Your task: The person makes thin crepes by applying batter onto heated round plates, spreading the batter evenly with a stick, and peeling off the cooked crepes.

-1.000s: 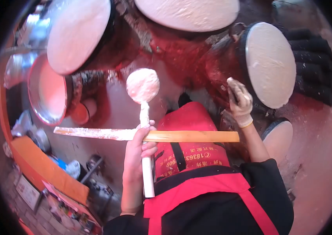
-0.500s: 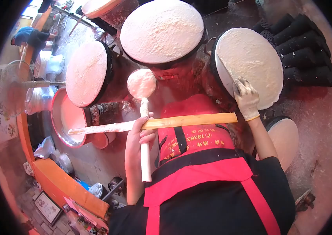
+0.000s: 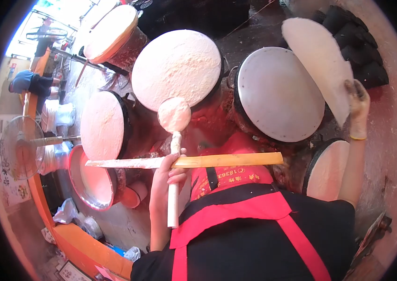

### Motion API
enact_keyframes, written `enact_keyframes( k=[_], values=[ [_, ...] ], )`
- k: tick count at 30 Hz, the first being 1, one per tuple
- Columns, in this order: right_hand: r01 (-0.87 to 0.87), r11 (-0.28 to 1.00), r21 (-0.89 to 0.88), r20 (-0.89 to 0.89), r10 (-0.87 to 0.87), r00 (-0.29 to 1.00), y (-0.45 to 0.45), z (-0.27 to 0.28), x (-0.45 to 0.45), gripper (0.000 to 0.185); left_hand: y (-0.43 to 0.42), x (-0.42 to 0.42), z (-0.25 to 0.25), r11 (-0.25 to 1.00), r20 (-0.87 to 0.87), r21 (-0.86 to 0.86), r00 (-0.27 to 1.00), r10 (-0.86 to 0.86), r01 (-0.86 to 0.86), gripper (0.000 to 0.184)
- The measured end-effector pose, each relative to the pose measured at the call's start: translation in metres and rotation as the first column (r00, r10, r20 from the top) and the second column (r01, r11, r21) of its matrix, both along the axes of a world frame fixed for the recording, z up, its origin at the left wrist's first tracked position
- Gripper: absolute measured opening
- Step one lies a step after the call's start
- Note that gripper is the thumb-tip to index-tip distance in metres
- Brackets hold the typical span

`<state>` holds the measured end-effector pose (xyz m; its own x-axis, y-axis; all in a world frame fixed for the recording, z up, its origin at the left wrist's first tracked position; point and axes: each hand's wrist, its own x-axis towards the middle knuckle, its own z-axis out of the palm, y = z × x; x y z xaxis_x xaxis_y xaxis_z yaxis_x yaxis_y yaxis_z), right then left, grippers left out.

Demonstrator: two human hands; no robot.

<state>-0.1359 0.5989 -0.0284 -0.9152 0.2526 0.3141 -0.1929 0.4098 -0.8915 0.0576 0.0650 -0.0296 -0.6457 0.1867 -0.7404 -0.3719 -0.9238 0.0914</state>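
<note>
My bare left hand [image 3: 172,169] is wrapped round a batter-coated ladle [image 3: 174,115] and a long flat wooden spreader [image 3: 229,160], which cross in its grip. The ladle's bowl overlaps the near edge of the batter-covered griddle [image 3: 177,65] in view. On the right, my gloved right hand [image 3: 359,102] pinches the edge of a large thin pancake [image 3: 318,58], raised and tilted beyond the right griddle [image 3: 280,96]. That griddle's grey metal surface is bare. Part of my right thumb is hidden by the pancake's edge.
More batter-covered griddles stand at left [image 3: 102,125], far left [image 3: 112,33] and lower right [image 3: 329,171]. A red-rimmed batter basin [image 3: 90,180] sits beside a fan [image 3: 22,147]. Black perforated coal briquettes [image 3: 358,47] are stacked at upper right. Another person [image 3: 32,83] is far left.
My right hand has peeled the pancake off the right griddle and carried it up and to the right. My left hand keeps holding the ladle and spreader. The view has shifted.
</note>
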Motion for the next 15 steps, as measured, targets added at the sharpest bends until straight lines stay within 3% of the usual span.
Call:
enact_keyframes(
  k=[2,4,7,10,12,13,15],
  values=[
    [0.055,0.998,0.041,0.021,-0.056,0.998,0.029,0.033,-0.005,0.038,0.001,-0.005,0.011,1.000,0.015,-0.019,1.000,-0.012,0.012,0.024],
    [0.096,0.995,-0.036,-0.013,-0.096,0.995,0.033,0.073,-0.009,0.042,-0.001,-0.010,0.014,0.999,0.004,0.038,1.000,-0.010,0.010,0.023],
    [0.063,0.998,0.028,-0.066,-0.061,0.996,0.009,0.132,-0.023,0.038,-0.002,-0.015,0.026,0.994,0.032,0.112,0.999,0.012,-0.015,0.024],
    [-0.038,0.998,-0.057,0.014,0.039,0.999,-0.004,0.142,-0.058,0.041,-0.001,-0.009,0.029,0.994,0.001,0.105,0.999,0.032,-0.032,0.024],
    [-0.072,0.983,-0.166,0.084,0.087,0.993,-0.058,0.143,-0.071,0.041,-0.008,-0.002,0.026,0.984,-0.051,0.167,0.997,0.064,-0.055,0.028],
    [-0.010,0.977,-0.213,0.161,0.046,0.986,-0.080,0.136,-0.085,0.042,-0.009,-0.001,0.029,0.987,-0.047,0.155,0.997,0.061,-0.053,0.027],
    [-0.098,0.953,-0.286,0.202,0.160,0.966,-0.127,0.123,-0.101,0.042,-0.009,0.005,0.037,0.995,-0.055,0.070,0.995,0.080,-0.076,0.023]
  ],
)
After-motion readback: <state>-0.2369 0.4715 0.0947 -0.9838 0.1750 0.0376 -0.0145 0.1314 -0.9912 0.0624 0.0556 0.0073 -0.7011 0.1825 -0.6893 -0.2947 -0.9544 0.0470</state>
